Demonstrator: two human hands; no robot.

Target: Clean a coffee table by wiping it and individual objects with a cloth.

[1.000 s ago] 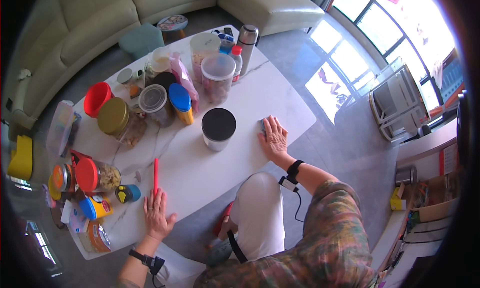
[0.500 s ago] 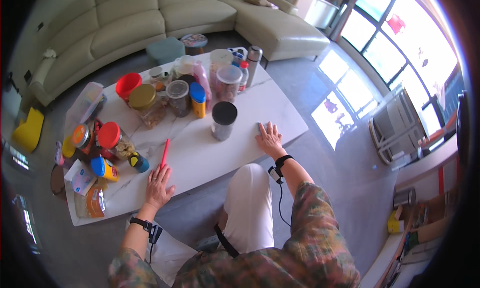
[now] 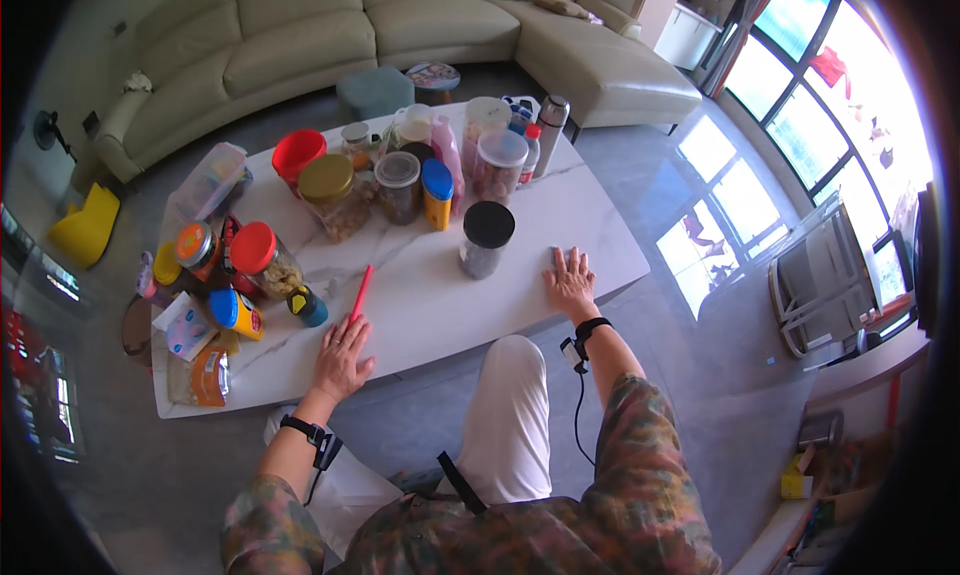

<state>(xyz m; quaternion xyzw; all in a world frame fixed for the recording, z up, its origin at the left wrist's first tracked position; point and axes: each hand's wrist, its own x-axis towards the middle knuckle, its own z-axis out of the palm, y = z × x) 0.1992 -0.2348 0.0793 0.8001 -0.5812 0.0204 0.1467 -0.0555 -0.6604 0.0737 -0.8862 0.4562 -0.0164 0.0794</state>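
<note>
My left hand [image 3: 343, 360] lies on the near edge of the white marbled table [image 3: 420, 310], fingers stretched and thumb apart. Its fingertips meet the lower end of a slim red stick [image 3: 361, 292], perhaps a pen, that lies on the tabletop and points away from me. Farther right, my right hand [image 3: 572, 280] rests flat with fingers spread. A small greyish piece [image 3: 556, 254] shows by its index fingertip; I cannot tell what it is. Between the hands and a little farther off stands a clear jar with a black lid [image 3: 487, 237], its contents dark. Neither hand touches it.
Several jars fill the table's far side, among them a gold-lidded jar [image 3: 330, 195], a blue-capped yellow canister [image 3: 437, 193] and a steel flask [image 3: 552, 135]. At left are a red-lidded jar [image 3: 265, 260] and a tissue pack [image 3: 188, 327]. A beige sofa [image 3: 300, 50] stands behind.
The whole view has swung, so the table and everything on it sit farther right in the picture. Both hands keep their places on the table.
</note>
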